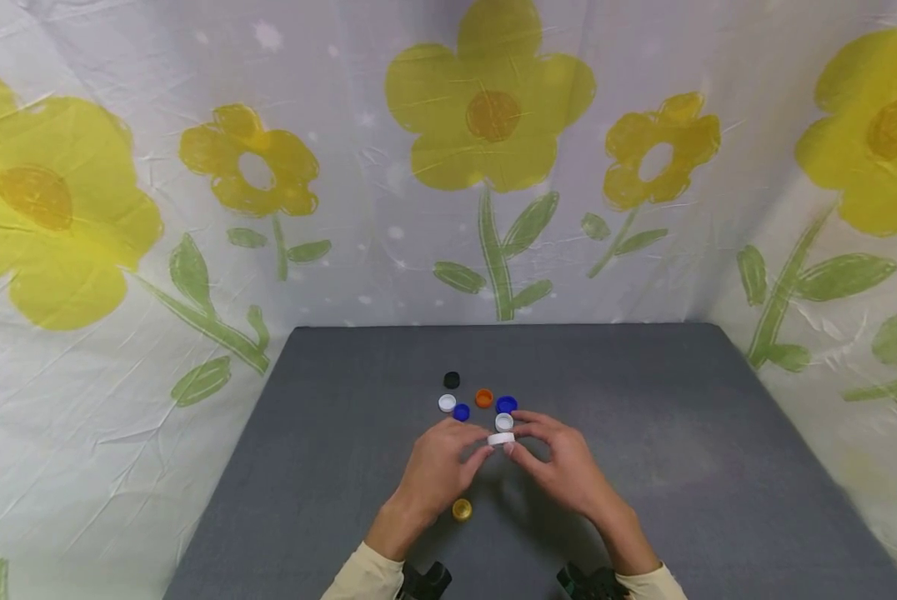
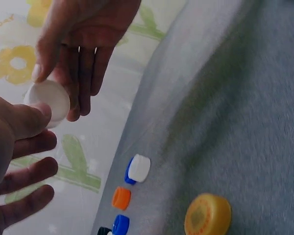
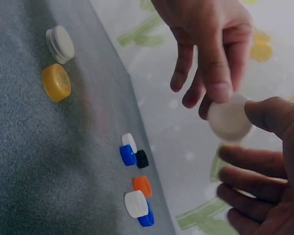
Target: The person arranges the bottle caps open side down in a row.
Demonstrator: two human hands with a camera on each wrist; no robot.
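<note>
A round white bottle cap (image 1: 501,438) is held up above the table between both hands. My left hand (image 1: 439,465) pinches one side of it, its thumb (image 2: 32,120) lying across the flat face in the left wrist view. On the opposite edge my right hand (image 1: 564,467) grips it with the thumb (image 3: 269,113) and fingertips, while its other fingers spread loosely. Just beyond the held cap, a second white cap (image 1: 503,422) lies on the table. Nearer the wrists is a gold-yellow cap (image 1: 462,510).
Behind the hands, a black cap (image 1: 452,380), a white cap (image 1: 447,403), an orange cap (image 1: 483,398) and two blue caps (image 1: 506,404) lie on the grey table (image 1: 328,400). Another whitish cap (image 3: 60,44) sits beside the yellow one. A flowered curtain (image 1: 358,250) surrounds the table.
</note>
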